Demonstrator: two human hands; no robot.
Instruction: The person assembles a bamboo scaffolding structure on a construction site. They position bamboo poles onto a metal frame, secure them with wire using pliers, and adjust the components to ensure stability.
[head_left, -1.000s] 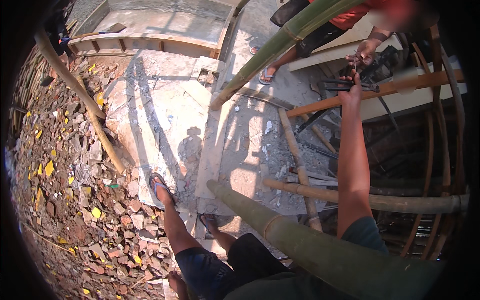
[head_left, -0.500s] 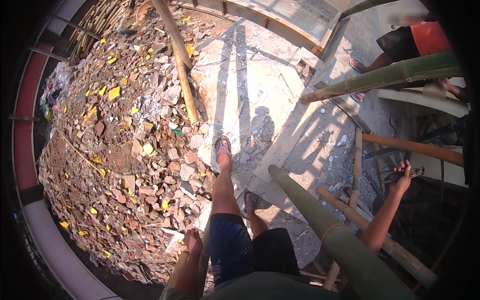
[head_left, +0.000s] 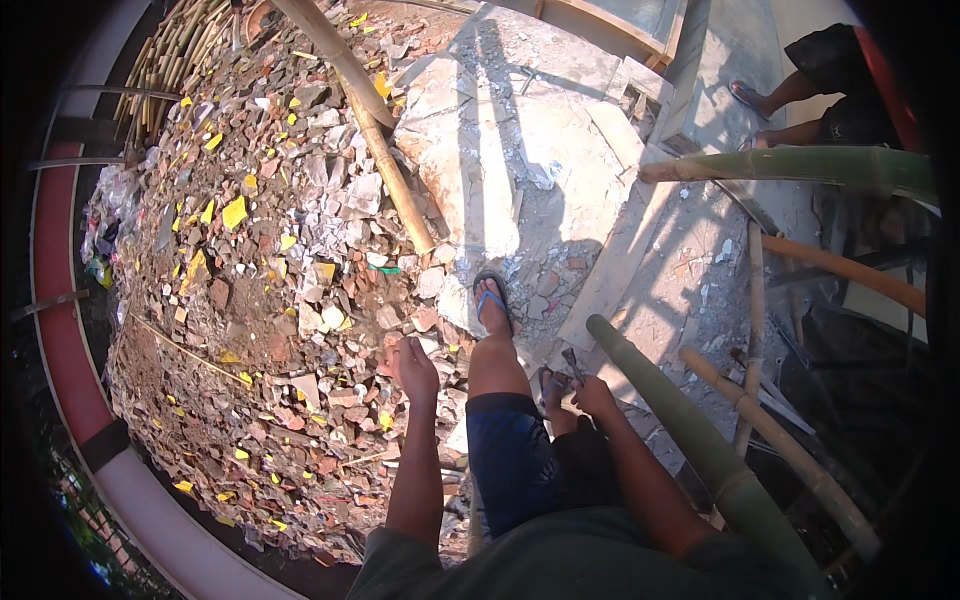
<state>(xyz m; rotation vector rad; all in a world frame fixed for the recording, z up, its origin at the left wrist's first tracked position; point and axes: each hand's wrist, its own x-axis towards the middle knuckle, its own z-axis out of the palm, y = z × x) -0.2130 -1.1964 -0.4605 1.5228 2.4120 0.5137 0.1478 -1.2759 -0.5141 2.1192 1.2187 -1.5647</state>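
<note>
My left hand (head_left: 410, 368) is raised over the rubble to the left of my leg, its fingers curled. Whether anything thin is pinched in it I cannot make out. In front of my right thigh, my right hand (head_left: 597, 397) is closed around a small dark hand tool (head_left: 571, 358) that looks like pincers; its head sticks up past the fingers. A thick green bamboo pole (head_left: 665, 410) slants just right of that hand, apart from it. My sandalled foot (head_left: 492, 305) stands on the broken slab.
Rubble (head_left: 270, 310) with yellow scraps covers the left side. A bamboo post (head_left: 385, 170), another green pole (head_left: 800, 168) and a thinner bamboo pole (head_left: 790, 450) cross the area. An orange-brown bar (head_left: 850, 272) lies at right. Another person's legs (head_left: 790, 110) stand at far right.
My left hand has left the bamboo by my left thigh and risen forward. My right hand has come in from the far right with the tool. The view has shifted.
</note>
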